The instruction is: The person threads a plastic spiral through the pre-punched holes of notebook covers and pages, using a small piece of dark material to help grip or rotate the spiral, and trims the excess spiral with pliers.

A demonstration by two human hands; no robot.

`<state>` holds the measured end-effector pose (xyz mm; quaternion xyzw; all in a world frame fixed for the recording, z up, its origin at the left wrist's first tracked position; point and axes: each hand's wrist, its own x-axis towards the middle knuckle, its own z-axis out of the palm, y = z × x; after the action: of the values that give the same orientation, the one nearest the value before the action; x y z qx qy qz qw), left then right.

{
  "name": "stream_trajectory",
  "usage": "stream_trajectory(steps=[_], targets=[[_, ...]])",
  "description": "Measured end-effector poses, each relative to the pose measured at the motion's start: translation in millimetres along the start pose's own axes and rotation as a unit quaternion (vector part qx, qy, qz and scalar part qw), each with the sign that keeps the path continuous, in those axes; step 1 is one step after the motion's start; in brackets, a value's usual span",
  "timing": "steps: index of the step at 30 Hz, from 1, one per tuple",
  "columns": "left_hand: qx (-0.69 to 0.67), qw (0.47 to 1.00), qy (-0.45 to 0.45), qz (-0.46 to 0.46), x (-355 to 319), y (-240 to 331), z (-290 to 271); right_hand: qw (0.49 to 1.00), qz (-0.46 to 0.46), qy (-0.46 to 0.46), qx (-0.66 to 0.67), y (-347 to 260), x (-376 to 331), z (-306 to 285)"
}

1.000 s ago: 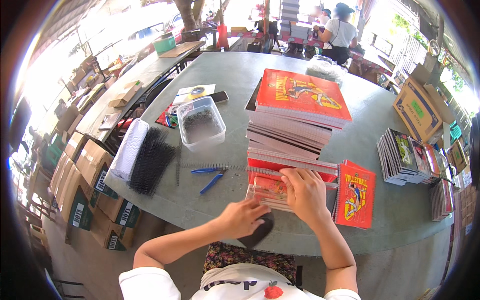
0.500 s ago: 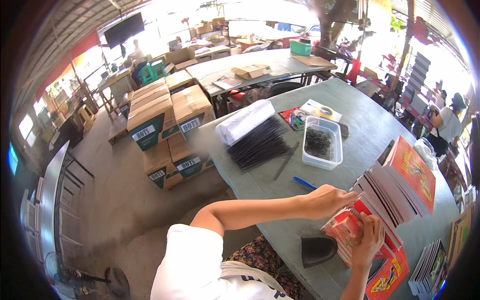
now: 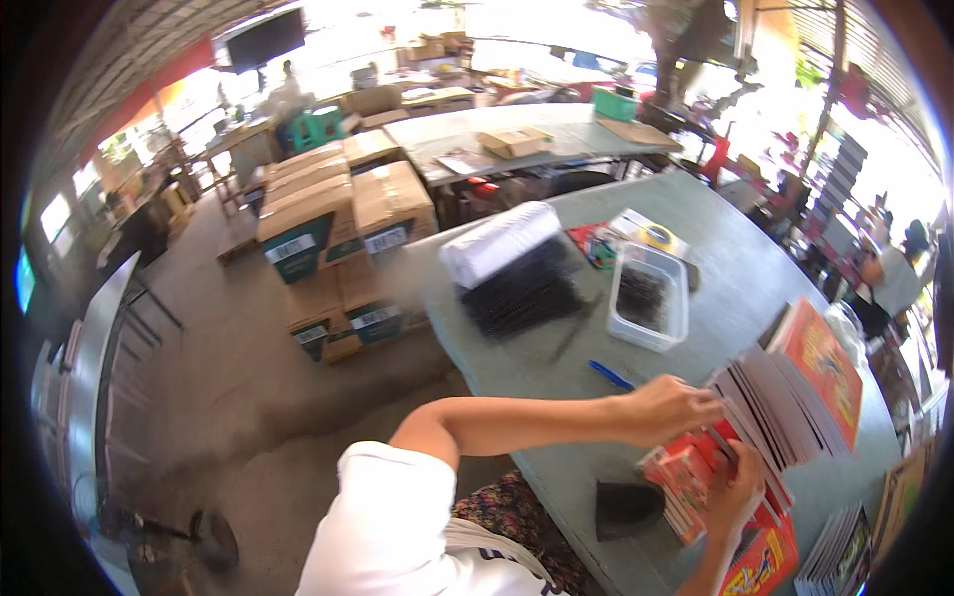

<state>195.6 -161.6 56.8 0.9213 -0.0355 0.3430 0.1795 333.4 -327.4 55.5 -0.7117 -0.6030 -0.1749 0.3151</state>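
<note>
my left hand [image 3: 668, 409] lay curled over the top of the red booklets [image 3: 696, 475], fingers bent down and pressed onto their upper edge; whether they pinched a single one i could not tell. my right hand [image 3: 737, 487] came up from below, its fingers folded against the near side of the same small stack, so the booklets sat clamped between the two hands at the front edge of the table [image 3: 556, 368]. a second before, both hands had been on that stack too, so the grip had not changed; what had changed was my head, which had swung left, so the work slid to the lower right of my view and the floor and the cartons [image 3: 333, 214] filled the left. i judged the handling of the booklets was going on by feel while i looked away.

just behind my hands leaned the big pile [image 3: 795, 387] of thin books with a red cover on top. a dark pouch [image 3: 626, 505] lay near my right wrist, and a blue pen [image 3: 610, 374] just beyond my left forearm. farther out stood a clear tub [image 3: 651, 308], then a bundle of black strips [image 3: 522, 293] with a white roll [image 3: 499, 243] on it.
</note>
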Motion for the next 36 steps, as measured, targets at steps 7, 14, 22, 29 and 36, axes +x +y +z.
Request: stream_trajectory(steps=[7, 14, 22, 29, 36], targets=[[0.023, 0.998, 0.024, -0.044, -12.1, -2.9, -17.5, 0.999, 0.015, -0.016, 0.04, -19.5, 12.9, 5.1], [-0.029, 0.989, -0.028, -0.141, 5.7, 3.8, -13.2, 0.999, 0.031, 0.004, 0.032, -7.8, 7.4, -1.7], [0.004, 0.993, -0.044, -0.112, 2.2, -0.1, -10.9, 0.998, 0.031, 0.022, 0.044, -12.7, 8.4, 2.0], [-0.349, 0.924, -0.057, 0.146, 22.6, 97.2, -52.7, 0.997, 0.018, 0.045, -0.058, -6.7, 5.8, 17.0], [-0.544, 0.745, -0.277, 0.268, 7.0, 108.4, -84.8, 0.998, 0.027, 0.022, -0.057, -18.7, 9.2, 5.9]])
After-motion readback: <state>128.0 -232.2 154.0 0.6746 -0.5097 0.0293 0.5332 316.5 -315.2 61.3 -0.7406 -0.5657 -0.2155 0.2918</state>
